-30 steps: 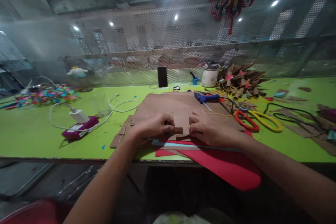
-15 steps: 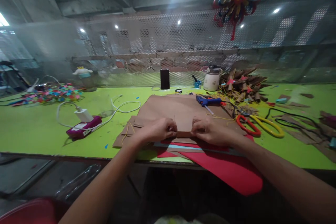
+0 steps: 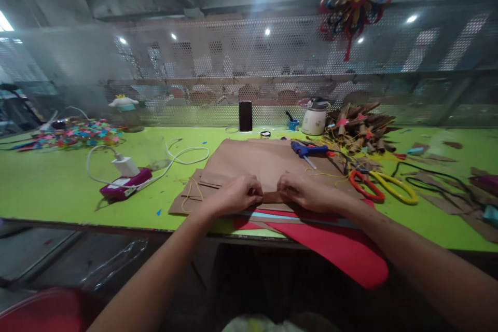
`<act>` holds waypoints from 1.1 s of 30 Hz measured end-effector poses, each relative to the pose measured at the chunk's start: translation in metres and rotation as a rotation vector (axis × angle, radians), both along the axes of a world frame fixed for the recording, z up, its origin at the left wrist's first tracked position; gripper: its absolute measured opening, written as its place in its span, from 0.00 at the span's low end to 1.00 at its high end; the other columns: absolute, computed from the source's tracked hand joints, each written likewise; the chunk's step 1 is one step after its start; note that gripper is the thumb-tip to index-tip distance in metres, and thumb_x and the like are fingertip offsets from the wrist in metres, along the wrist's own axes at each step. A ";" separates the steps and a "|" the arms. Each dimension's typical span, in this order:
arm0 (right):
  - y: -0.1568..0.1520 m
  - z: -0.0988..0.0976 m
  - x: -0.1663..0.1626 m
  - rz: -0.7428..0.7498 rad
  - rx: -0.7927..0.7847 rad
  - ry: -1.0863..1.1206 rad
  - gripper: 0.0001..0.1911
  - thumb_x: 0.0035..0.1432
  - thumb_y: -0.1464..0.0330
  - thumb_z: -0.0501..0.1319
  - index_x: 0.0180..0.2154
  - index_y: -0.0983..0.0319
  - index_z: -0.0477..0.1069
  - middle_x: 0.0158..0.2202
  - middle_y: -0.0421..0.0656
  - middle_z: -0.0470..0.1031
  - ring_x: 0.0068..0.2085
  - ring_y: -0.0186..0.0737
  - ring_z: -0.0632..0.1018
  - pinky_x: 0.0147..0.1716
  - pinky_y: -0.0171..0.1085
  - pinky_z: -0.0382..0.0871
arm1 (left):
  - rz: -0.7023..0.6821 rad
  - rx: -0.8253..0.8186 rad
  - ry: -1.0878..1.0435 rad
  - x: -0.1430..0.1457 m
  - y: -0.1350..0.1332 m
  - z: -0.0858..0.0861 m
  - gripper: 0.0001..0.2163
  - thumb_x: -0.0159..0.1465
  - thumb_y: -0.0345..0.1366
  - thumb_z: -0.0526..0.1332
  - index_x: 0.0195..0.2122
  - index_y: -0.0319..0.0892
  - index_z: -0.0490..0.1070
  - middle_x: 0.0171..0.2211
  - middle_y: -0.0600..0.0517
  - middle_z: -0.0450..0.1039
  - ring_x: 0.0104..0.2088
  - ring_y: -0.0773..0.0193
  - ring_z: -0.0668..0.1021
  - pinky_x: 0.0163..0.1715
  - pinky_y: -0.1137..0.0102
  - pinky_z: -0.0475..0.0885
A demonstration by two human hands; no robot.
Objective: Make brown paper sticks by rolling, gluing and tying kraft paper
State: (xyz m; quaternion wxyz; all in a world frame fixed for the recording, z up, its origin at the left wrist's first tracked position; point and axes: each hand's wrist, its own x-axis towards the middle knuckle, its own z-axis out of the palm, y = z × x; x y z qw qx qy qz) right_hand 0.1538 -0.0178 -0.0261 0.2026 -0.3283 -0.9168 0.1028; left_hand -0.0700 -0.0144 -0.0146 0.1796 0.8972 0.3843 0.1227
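Between my two hands stretches a small strip of brown kraft paper (image 3: 271, 197), its near edge folded or rolled into a darker band. My left hand (image 3: 245, 192) is closed on the strip's left end, fingertips pinched. At the other end my right hand (image 3: 295, 189) pinches it with curled fingers. Beneath lie large brown paper sheets (image 3: 229, 158). Red paper (image 3: 338, 249) and a light-blue sheet stick out under them and over the table's front edge. A blue glue gun (image 3: 309, 149) rests on the sheets beyond my right hand.
Scissors with red and yellow handles (image 3: 392, 187) lie right of the sheets. A purple power strip (image 3: 126, 184) with a white charger and cable is on the left. Behind stand a phone (image 3: 245, 116), a white jar (image 3: 314, 116) and a heap of rolled brown paper pieces (image 3: 363, 127).
My right hand has shifted slightly left, closer to my left hand. The dark band on the strip's near edge looks a little taller. The view has moved slightly.
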 end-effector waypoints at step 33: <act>0.013 0.001 -0.025 0.008 -0.077 0.021 0.08 0.54 0.72 0.55 0.29 0.67 0.72 0.26 0.43 0.72 0.27 0.32 0.67 0.26 0.30 0.58 | 0.015 0.309 -0.009 0.001 -0.014 -0.018 0.11 0.63 0.38 0.54 0.31 0.38 0.72 0.31 0.50 0.66 0.30 0.68 0.70 0.30 0.74 0.63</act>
